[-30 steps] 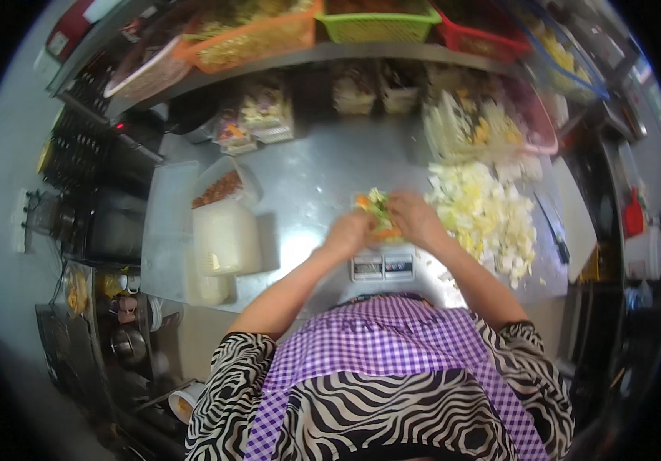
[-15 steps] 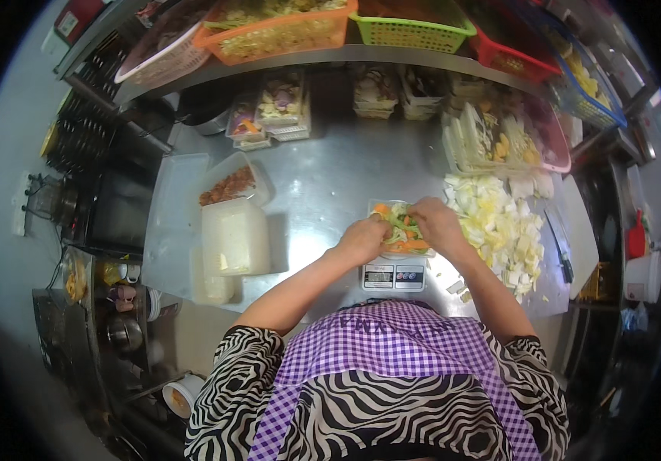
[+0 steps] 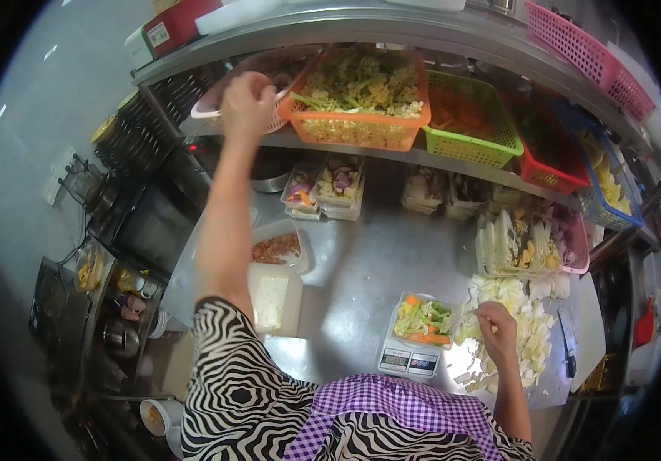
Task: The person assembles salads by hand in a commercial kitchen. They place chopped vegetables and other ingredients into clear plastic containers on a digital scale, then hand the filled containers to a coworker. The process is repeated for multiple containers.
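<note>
My left hand [image 3: 246, 106] is stretched up to the shelf, over the near rim of a pale pink basket [image 3: 211, 106]. Its fingers are bent but apart, with nothing visible in them; the basket's dark contents are hard to make out. Below, a clear plastic tub [image 3: 398, 332] of mixed vegetables [image 3: 425, 319], with carrot and green pieces among them, rests on a white kitchen scale [image 3: 409, 361]. My right hand [image 3: 497, 329] hovers just right of the tub, above chopped cabbage [image 3: 534, 342]. Its fingers are loosely curled and apart, holding nothing I can see.
An orange basket [image 3: 361, 132] of cauliflower, a green basket [image 3: 473, 146], a red basket [image 3: 549, 178] and a blue basket [image 3: 607, 211] line the shelf. A knife [image 3: 569, 346] lies right of the cabbage. Tubs [image 3: 277, 296] stand on the table's left side.
Both hands have left the vegetables in the tub. My left hand has gone up and left to the pale pink basket; my right has moved slightly right. The view has tilted upward toward the shelf.
</note>
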`<action>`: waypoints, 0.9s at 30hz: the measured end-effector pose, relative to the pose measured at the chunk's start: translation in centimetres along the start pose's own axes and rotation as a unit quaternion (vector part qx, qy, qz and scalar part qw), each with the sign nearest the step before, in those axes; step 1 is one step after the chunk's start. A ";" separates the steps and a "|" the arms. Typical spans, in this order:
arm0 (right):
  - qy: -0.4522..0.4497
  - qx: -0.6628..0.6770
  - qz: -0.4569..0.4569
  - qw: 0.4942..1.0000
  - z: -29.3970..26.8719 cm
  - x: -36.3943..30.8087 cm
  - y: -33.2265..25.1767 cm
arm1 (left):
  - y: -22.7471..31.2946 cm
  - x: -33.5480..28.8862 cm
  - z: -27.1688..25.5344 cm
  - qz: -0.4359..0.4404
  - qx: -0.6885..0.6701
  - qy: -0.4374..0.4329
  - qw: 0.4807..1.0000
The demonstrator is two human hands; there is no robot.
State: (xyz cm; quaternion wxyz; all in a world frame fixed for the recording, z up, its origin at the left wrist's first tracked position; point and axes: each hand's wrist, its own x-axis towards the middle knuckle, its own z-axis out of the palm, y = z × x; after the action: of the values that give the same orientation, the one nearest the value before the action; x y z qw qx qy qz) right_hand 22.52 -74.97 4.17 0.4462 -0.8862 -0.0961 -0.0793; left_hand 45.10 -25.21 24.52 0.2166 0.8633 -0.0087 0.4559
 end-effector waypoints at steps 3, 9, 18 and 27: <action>0.017 0.027 0.058 0.998 -0.7 -1.8 2.3 | -3.9 6.0 0.4 -0.049 0.152 -0.291 0.943; -0.011 -0.053 0.083 0.995 0.7 -5.8 6.7 | -9.9 9.1 3.4 -0.124 0.304 -0.427 0.843; -0.014 -0.021 0.090 0.996 0.4 -6.0 4.3 | -18.0 13.1 4.6 -0.049 0.331 -0.254 0.908; 0.010 0.107 0.135 0.985 0.9 -7.4 5.0 | -4.7 -0.8 -0.2 -0.141 -0.394 0.087 0.904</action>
State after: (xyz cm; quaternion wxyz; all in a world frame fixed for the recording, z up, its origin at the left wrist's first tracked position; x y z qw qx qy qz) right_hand 16.63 -77.86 -1.89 0.5457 -0.8376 0.0207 -0.0165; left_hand 45.53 -20.99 22.27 0.6013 0.6567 -0.0471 0.4528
